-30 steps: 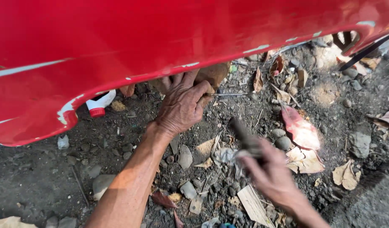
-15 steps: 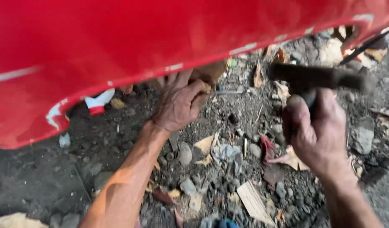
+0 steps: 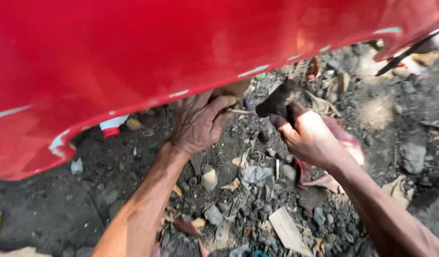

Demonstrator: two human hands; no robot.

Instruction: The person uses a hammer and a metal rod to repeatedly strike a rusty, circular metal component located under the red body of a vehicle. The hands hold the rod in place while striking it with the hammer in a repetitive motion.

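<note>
Below one red panel (image 3: 181,52), two hands: left hand (image 3: 198,126) fingers curled under its edge, right hand (image 3: 310,138) gripping one dark hammer (image 3: 275,102)

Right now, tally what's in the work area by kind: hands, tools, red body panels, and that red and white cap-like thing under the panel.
Hands: 2, left hand at the panel's lower edge, right hand gripping the tool
Dark tools: 1, dark tool
Red body panels: 1, red panel
Red and white pieces: 1, red and white piece
Total: 5
</note>
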